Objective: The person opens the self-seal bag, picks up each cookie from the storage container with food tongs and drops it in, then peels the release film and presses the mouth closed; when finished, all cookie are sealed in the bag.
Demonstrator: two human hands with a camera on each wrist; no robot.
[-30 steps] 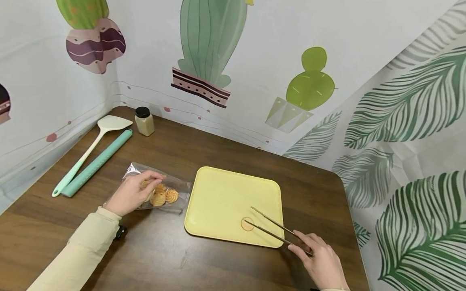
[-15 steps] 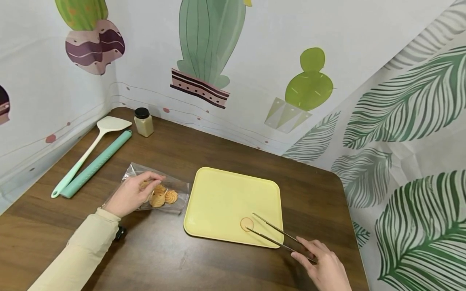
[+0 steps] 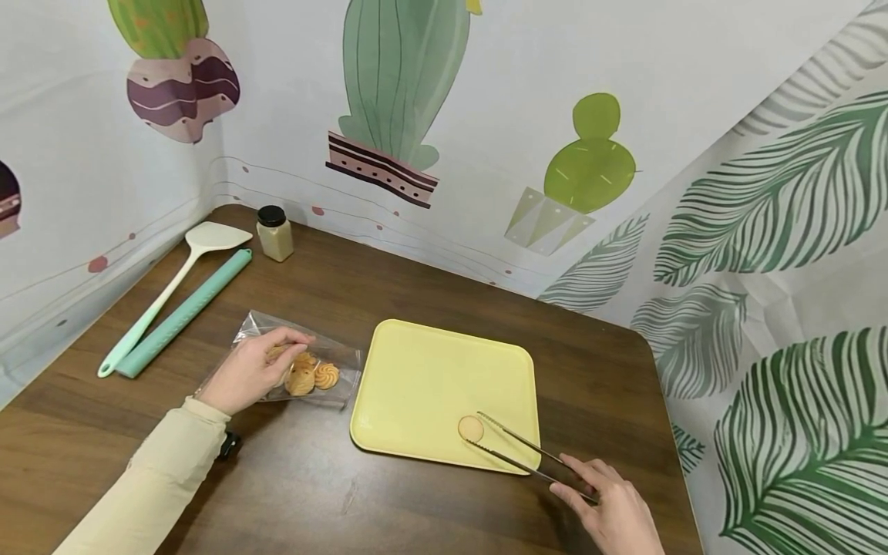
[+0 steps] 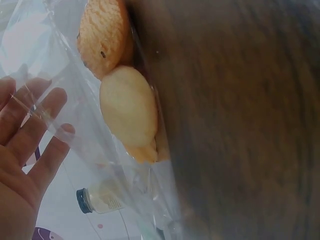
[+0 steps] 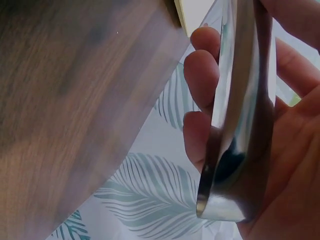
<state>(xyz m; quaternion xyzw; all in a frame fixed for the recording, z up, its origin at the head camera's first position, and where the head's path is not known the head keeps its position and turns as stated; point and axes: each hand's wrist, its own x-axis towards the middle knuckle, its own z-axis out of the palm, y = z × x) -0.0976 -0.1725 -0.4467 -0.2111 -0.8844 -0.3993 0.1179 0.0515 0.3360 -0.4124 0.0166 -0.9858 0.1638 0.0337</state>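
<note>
My left hand pinches the upper film of a clear plastic bag, thumb and index finger close together above it. Several cookies lie inside the bag, and two show up close as a pale round cookie and a rough brown one. My right hand grips metal tongs near their bent end. The tong arms are spread over a yellow tray. One tip is at the lower edge of a small round cookie on the tray, the other just right of its top.
A white-and-mint spatula and a mint-green rod lie at the left of the brown table. A black-lidded jar stands at the back left. Patterned cloth hangs behind the table.
The tong tips have shifted from over the cookie, first down and right, then back left, so the arms now straddle it. The left hand and bag have stayed in place.
</note>
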